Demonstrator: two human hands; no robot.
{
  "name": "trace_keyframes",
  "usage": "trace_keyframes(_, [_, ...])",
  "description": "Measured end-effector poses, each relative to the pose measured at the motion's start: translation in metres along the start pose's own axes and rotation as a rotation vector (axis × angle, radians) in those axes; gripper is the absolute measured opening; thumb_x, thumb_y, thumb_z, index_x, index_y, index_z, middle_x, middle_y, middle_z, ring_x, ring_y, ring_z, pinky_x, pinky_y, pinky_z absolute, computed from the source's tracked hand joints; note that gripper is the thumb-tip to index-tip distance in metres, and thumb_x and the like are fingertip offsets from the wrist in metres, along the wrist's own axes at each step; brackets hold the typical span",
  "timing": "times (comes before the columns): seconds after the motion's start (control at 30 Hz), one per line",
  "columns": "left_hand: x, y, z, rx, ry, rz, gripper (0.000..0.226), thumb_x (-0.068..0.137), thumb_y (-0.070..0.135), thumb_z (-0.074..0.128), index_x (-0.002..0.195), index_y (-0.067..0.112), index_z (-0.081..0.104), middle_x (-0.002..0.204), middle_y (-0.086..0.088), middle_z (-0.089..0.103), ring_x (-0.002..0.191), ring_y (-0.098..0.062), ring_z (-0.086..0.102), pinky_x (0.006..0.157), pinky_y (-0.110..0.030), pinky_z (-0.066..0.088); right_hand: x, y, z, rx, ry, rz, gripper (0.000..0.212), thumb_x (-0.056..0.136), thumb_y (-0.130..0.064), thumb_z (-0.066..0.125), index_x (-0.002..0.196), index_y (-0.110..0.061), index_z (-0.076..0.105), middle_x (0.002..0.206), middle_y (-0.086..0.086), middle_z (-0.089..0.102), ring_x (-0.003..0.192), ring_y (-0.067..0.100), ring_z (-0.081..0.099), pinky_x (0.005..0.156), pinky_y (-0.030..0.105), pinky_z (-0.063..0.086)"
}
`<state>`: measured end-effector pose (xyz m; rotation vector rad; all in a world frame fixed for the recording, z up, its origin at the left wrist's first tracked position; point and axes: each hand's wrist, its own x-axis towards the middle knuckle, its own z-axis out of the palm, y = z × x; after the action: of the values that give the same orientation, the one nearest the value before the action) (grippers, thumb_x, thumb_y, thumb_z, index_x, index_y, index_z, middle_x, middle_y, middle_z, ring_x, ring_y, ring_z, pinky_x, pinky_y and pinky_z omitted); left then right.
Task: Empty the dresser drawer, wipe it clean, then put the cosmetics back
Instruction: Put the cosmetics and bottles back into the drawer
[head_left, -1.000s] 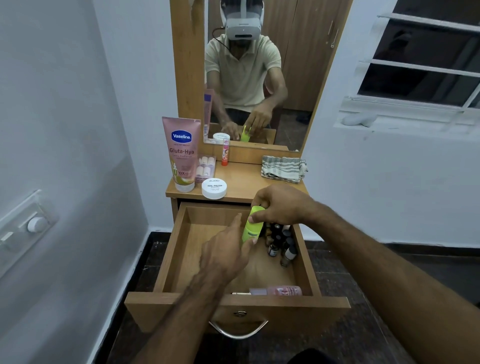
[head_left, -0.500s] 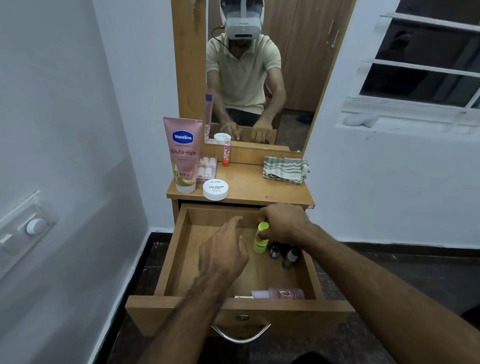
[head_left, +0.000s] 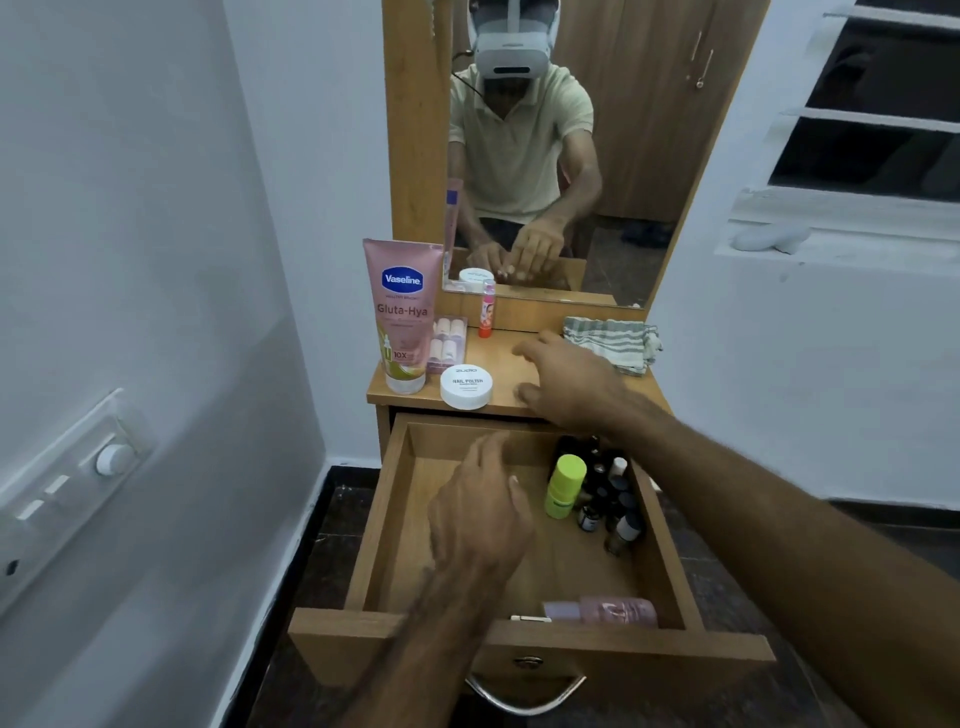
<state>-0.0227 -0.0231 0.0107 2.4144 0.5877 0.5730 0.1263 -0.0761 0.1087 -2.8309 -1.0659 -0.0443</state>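
My right hand (head_left: 566, 387) hovers empty over the desk (head_left: 519, 358), fingers loose. Left hand (head_left: 480, 512) hangs relaxed over the drawer (head_left: 519, 649). Green bottle (head_left: 563, 486) stands upright inside beside small bottles (head_left: 613, 499).

One pink tube (head_left: 401, 317), one white jar (head_left: 466, 386), one green bottle (head_left: 563, 486), one folded cloth (head_left: 610, 336) (small dark bottles (head_left: 613, 499) uncountable)

We reach our right hand (head_left: 566, 384) forward and to the left, fingers spread and loosely extended, holding nothing, forearm stretched out from the lower right. Our left hand (head_left: 480, 512) hangs lower, back up, fingers relaxed and slightly curled, empty, forearm rising from below.
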Motion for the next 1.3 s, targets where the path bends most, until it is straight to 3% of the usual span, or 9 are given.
trace_keyframes(0.2, [0.004,0.002,0.001,0.048,0.02,-0.053,0.066,0.098,0.028,0.056,0.156,0.024,0.026,0.162,0.004,0.031,0.14,-0.015,0.043,0.114,-0.034,0.038,0.068,-0.013,0.003,0.013,-0.036,0.003,0.088,0.088,-0.004,0.062,0.161,-0.022,0.018,0.169,-0.002,0.016,0.149,0.024,0.031,0.113,0.045,0.041])
trace_keyframes(0.37, [0.005,0.0,0.004,0.034,-0.001,-0.047,0.064,0.101,0.026,0.052,0.158,0.025,0.022,0.166,0.005,0.024,0.146,-0.013,0.034,0.116,-0.032,0.03,0.099,-0.017,-0.004,-0.033,-0.066,0.035,0.101,0.085,0.0,0.064,0.162,-0.027,0.006,0.169,0.001,0.01,0.147,0.03,0.033,0.106,0.048,0.048])
trace_keyframes(0.47, [0.004,-0.001,0.006,0.028,-0.013,-0.036,0.064,0.101,0.027,0.05,0.158,0.027,0.019,0.166,0.006,0.02,0.148,-0.011,0.029,0.119,-0.033,0.026,0.11,-0.02,-0.006,-0.05,-0.041,0.077,0.09,0.09,-0.012,0.067,0.161,-0.033,0.014,0.164,0.007,0.021,0.138,0.033,0.043,0.099,0.049,0.052])
trace_keyframes(0.53, [0.004,-0.002,0.008,0.022,-0.012,-0.032,0.064,0.101,0.028,0.05,0.158,0.027,0.02,0.166,0.007,0.02,0.148,-0.011,0.028,0.12,-0.035,0.026,0.113,-0.02,-0.003,-0.011,0.033,0.074,0.07,0.094,-0.021,0.065,0.155,-0.028,0.032,0.156,0.007,0.037,0.127,0.03,0.053,0.096,0.047,0.053])
trace_keyframes(0.63, [0.004,-0.003,0.008,0.023,-0.004,-0.032,0.063,0.101,0.028,0.05,0.157,0.027,0.022,0.165,0.007,0.023,0.147,-0.011,0.031,0.119,-0.034,0.028,0.107,-0.022,-0.005,0.072,0.173,0.058,0.031,0.098,-0.022,0.057,0.13,-0.024,0.054,0.124,0.001,0.061,0.1,0.02,0.058,0.078,0.037,0.051])
trace_keyframes(0.73, [0.002,-0.001,0.009,0.019,-0.028,-0.023,0.064,0.1,0.028,0.052,0.157,0.026,0.023,0.165,0.006,0.025,0.147,-0.012,0.032,0.118,-0.035,0.03,0.091,-0.018,-0.016,0.102,0.126,0.047,0.01,0.101,-0.021,0.052,0.109,-0.027,0.057,0.102,-0.003,0.063,0.087,0.016,0.058,0.064,0.032,0.041])
trace_keyframes(1.03, [-0.001,0.004,0.005,0.037,-0.061,0.019,0.061,0.097,0.024,0.056,0.153,0.022,0.033,0.155,0.005,0.042,0.138,-0.014,0.045,0.114,-0.039,0.038,0.002,0.013,-0.044,0.249,0.13,-0.029,0.014,0.096,-0.024,0.064,0.11,-0.023,0.068,0.097,-0.007,0.067,0.087,0.01,0.063,0.072,0.032,0.056])
trace_keyframes(1.17, [0.0,0.005,0.006,0.083,-0.043,0.048,0.059,0.095,0.024,0.058,0.15,0.023,0.038,0.152,0.005,0.046,0.135,-0.014,0.047,0.111,-0.039,0.04,-0.045,0.022,-0.059,0.114,-0.039,-0.098,0.009,0.091,-0.025,0.07,0.1,-0.025,0.073,0.09,-0.013,0.066,0.086,0.006,0.061,0.069,0.028,0.049])
trace_keyframes(1.3, [-0.002,0.006,0.003,0.121,-0.026,0.062,0.057,0.095,0.025,0.058,0.149,0.021,0.041,0.15,0.004,0.049,0.133,-0.014,0.05,0.111,-0.039,0.041,-0.079,0.027,-0.041,-0.031,-0.205,-0.074,0.012,0.087,-0.027,0.068,0.096,-0.03,0.074,0.089,-0.015,0.07,0.089,0.01,0.065,0.078,0.035,0.057])
